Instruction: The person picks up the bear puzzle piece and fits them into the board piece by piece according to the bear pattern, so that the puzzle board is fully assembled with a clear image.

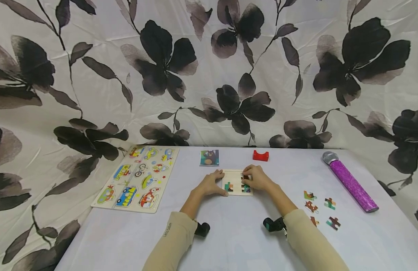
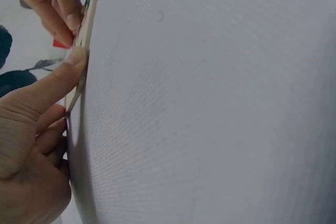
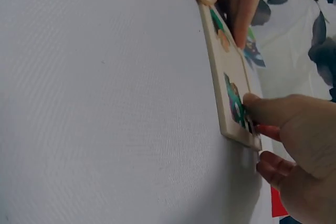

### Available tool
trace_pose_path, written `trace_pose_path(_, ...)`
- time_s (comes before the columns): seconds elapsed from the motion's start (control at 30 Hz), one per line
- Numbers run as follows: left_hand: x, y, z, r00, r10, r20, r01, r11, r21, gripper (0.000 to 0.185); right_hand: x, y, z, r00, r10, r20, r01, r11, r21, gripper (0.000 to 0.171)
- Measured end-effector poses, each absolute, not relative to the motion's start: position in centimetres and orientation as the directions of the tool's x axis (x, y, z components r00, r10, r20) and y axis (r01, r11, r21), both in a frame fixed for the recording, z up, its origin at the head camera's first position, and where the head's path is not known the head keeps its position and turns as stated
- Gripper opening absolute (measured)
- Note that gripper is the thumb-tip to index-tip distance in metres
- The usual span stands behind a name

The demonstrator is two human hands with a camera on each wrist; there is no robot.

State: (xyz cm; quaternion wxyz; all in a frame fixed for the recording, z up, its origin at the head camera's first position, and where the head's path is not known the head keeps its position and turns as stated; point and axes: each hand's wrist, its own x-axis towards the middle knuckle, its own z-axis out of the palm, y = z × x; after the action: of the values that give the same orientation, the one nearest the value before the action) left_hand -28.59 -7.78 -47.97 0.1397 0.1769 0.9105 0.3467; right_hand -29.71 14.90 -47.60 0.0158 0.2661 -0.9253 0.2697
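In the head view a small wooden puzzle tray (image 1: 237, 181) lies at the middle of the table. A green and orange jigsaw piece (image 1: 228, 187) sits in its lower left corner, and dark and green pieces (image 1: 246, 188) line its right side. My left hand (image 1: 210, 183) grips the tray's left end, thumb at the front corner and fingers toward the back. At the upper right of the tray, my right hand (image 1: 258, 177) pinches a jigsaw piece, mostly covered by the fingers. The right wrist view shows the right thumb (image 3: 268, 109) over the pieces at that end.
Several loose jigsaw pieces (image 1: 330, 203) lie to the right, beside a glittery purple microphone (image 1: 353, 184). Behind the tray are a picture card (image 1: 209, 158) and a red curved block (image 1: 260, 156). A vehicle puzzle board (image 1: 134, 180) lies at left. A floral cloth (image 1: 202, 75) hangs behind the table.
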Motion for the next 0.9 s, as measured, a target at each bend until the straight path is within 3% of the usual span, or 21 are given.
trace_pose_path(0.27,-28.6,-7.7,-47.7,-0.899,0.419,-0.131,0.223,0.692,0.687,0.089,-30.4,15.6,-47.7,-0.839,-0.494,0.229,-0.536,0.676,-0.505,0.029)
trace_pose_path(0.57,-28.4,-7.7,-47.7,-0.9,0.416,-0.129,0.218,0.687,0.693,0.087,-30.5,16.1,-48.3,-0.917,-0.345,0.199,-0.39,0.677,-0.624,0.035)
trace_pose_path(0.9,-28.5,-7.7,-47.8,-0.905,0.406,-0.127,0.209,0.685,0.698,0.087,-30.3,16.4,-48.2,-0.881,-0.427,0.203,-0.459,0.669,-0.585,0.035)
